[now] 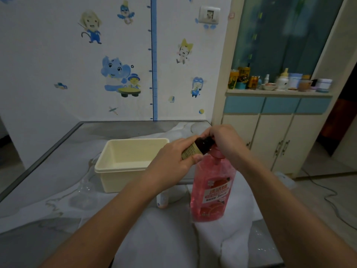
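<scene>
Two hands on one small dark bottle [201, 147] — centre of frame.
The left hand [173, 161] grips its labelled body, the right hand [225, 140] curls round its top end — one pink bottle [212, 188] below, one cream tub [123, 163] left.

Cream plastic tub [123, 163] on the grey table [58, 151], upright pink liquid bottle [211, 190] near its right front corner, small white bottle [162, 200] just left of the pink one, white sheet [170, 238] over the table, blue height chart [154, 59] and cartoon stickers [116, 74] on the wall, jars [243, 78] on the cabinet [270, 142] shelf.
</scene>
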`<state>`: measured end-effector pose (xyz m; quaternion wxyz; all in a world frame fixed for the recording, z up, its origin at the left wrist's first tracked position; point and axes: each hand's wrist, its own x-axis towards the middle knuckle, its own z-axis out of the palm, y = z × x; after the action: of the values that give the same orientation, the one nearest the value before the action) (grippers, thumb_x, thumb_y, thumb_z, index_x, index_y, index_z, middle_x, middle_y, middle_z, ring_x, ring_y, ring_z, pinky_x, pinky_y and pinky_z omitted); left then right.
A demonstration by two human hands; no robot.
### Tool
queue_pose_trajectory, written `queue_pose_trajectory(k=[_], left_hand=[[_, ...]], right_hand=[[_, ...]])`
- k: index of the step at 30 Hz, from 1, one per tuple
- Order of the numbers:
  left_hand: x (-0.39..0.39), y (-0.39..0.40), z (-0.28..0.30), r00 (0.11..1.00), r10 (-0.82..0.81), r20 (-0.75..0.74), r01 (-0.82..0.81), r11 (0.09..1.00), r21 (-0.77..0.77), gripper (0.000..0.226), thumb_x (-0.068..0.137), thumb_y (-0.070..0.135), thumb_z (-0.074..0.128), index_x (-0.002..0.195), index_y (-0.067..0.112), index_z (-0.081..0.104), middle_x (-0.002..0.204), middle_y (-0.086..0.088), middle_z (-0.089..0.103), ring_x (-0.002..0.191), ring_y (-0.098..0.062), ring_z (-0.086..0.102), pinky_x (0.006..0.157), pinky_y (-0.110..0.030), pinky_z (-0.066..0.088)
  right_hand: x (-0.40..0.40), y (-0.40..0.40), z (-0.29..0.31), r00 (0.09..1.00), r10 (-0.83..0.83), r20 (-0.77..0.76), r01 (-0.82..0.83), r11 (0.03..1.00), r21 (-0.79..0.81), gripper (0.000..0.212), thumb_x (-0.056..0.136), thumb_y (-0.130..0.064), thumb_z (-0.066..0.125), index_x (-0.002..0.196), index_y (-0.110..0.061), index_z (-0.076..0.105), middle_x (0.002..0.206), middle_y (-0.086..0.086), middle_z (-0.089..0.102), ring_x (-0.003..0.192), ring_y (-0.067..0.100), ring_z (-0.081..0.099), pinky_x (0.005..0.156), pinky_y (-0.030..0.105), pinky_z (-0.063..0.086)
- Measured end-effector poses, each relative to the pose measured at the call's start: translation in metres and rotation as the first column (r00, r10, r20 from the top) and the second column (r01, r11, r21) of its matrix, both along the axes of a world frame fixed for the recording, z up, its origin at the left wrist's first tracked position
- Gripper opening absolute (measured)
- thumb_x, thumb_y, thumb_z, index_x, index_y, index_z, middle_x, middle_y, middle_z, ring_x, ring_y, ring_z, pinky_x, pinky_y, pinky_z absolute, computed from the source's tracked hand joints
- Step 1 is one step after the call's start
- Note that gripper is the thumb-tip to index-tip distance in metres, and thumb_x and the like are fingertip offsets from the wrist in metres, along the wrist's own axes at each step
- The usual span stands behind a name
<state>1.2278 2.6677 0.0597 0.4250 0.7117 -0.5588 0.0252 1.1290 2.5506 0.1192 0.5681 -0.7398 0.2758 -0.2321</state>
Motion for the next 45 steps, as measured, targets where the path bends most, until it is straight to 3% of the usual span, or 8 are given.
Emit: queue_pose_trajectory(k=[6,10,15,22,30,33,37,45], left_hand=[[-0.003,0.002,0.007,1.0,-0.004,0.029,0.003,1.0,0.016,0.046,0.085,0.045,0.054,0.128,0.03,0.055,0.103,0.003,0.065,0.092,-0.016,0.058,0.081,-0.041,0.048],[0.0,0.002,0.015,0.999,0.01,0.041,-0.01,1.0,0.012,0.044,0.089,0.037,0.06,0.132,0.033,0.052,0.107,0.003,0.064,0.096,-0.017,0.057,0.085,-0.043,0.048],[0.001,-0.001,0.008,0.998,-0.009,0.055,0.009,1.0,-0.016,0.04,0.09,0.035,0.06,0.13,0.031,0.054,0.107,0.004,0.064,0.095,-0.017,0.057,0.084,-0.042,0.048],[0.002,-0.001,0.0,0.999,-0.01,0.044,0.01,1.0,-0.003,0.038,0.088,0.039,0.057,0.125,0.028,0.056,0.1,0.001,0.064,0.091,-0.018,0.057,0.08,-0.042,0.047],[0.004,-0.001,0.012,0.998,-0.017,0.056,0.017,1.0,0.002,0.037,0.086,0.039,0.056,0.122,0.03,0.056,0.098,0.001,0.064,0.088,-0.018,0.057,0.077,-0.04,0.047],[0.002,0.0,0.006,0.998,-0.018,0.063,0.018,1.0,-0.001,0.04,0.086,0.04,0.055,0.125,0.029,0.055,0.103,0.001,0.064,0.093,-0.018,0.057,0.081,-0.042,0.047],[0.002,0.001,0.001,0.998,-0.012,0.068,0.011,1.0,0.014,0.042,0.086,0.044,0.054,0.125,0.03,0.055,0.102,0.003,0.064,0.092,-0.017,0.057,0.081,-0.042,0.047],[0.003,0.0,0.014,0.998,-0.01,0.065,0.008,1.0,0.021,0.042,0.085,0.044,0.054,0.125,0.032,0.055,0.102,0.004,0.064,0.092,-0.017,0.057,0.081,-0.042,0.048]], right_hand=[[0.0,0.001,0.007,0.996,0.001,-0.088,-0.005,0.999,-0.047,0.018,0.086,-0.006,0.047,0.078,-0.007,0.063,0.064,0.004,0.052,0.045,0.009,0.05,0.04,0.019,0.04],[0.009,-0.001,0.017,0.987,-0.049,-0.151,0.03,0.992,-0.122,0.022,0.083,-0.003,0.053,0.099,0.005,0.066,0.077,0.017,0.051,0.053,0.016,0.043,0.044,0.02,0.034],[0.009,-0.006,0.005,0.993,-0.013,-0.115,-0.007,0.985,-0.17,0.015,0.087,0.0,0.05,0.087,-0.002,0.066,0.07,0.01,0.052,0.054,0.014,0.048,0.051,0.018,0.038],[0.002,0.0,0.003,0.999,0.024,-0.035,-0.024,1.0,-0.005,0.016,0.09,-0.001,0.042,0.091,-0.003,0.057,0.065,0.003,0.051,0.028,-0.003,0.049,0.03,0.008,0.034],[0.002,0.0,0.018,0.987,0.019,-0.162,-0.056,0.973,-0.225,0.023,0.092,-0.004,0.039,0.09,-0.004,0.062,0.06,0.0,0.05,0.027,-0.004,0.046,0.03,0.008,0.033],[0.002,0.002,0.01,0.994,-0.011,-0.112,-0.007,0.988,-0.154,0.031,0.092,-0.003,0.038,0.106,0.006,0.064,0.061,0.001,0.048,0.025,-0.003,0.045,0.029,0.008,0.032],[0.0,0.007,0.004,1.0,0.002,-0.029,-0.002,1.0,-0.003,0.017,0.091,0.0,0.04,0.092,-0.003,0.057,0.06,0.004,0.046,0.024,-0.002,0.043,0.029,0.009,0.032],[-0.003,0.006,0.022,0.99,0.024,-0.14,-0.048,0.985,-0.168,0.017,0.09,-0.004,0.045,0.084,-0.005,0.06,0.062,0.0,0.053,0.039,0.002,0.051,0.032,0.008,0.036]])
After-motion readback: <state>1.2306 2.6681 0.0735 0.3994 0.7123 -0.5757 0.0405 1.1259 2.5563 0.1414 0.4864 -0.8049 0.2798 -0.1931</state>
